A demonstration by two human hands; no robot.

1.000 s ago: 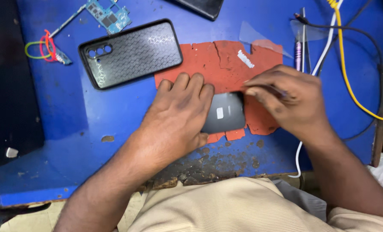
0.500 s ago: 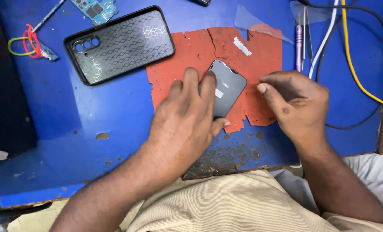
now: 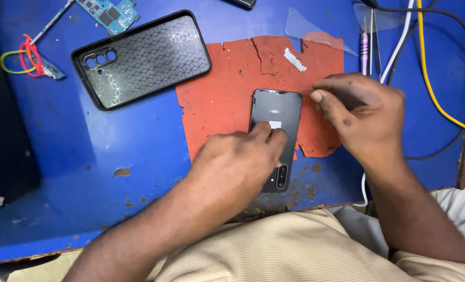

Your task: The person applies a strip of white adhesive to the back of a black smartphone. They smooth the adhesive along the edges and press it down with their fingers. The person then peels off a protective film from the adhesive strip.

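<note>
A dark grey phone (image 3: pixel 282 112) lies back side up on a torn red mat (image 3: pixel 217 94), its camera end toward me. My left hand (image 3: pixel 232 167) covers the phone's lower half, with fingertips pressing on its back beside a small white sticker. My right hand (image 3: pixel 363 112) hovers just right of the phone's top corner. Its fingers are curled and the thumb points at the phone's edge. I cannot tell whether anything thin is pinched in it.
A black patterned phone case (image 3: pixel 144 60) lies to the upper left on the blue table (image 3: pixel 86 172). A circuit board (image 3: pixel 107 13) and rubber bands (image 3: pixel 21 57) sit beyond it. Clear film (image 3: pixel 311 28), thin tools (image 3: pixel 365 44), and yellow (image 3: pixel 431 78) and white (image 3: pixel 399 42) cables lie at the right.
The phone has turned from tilted to lengthwise on the mat. My left hand slid back toward me, uncovering its top half. My right hand moved up beside the top corner.
</note>
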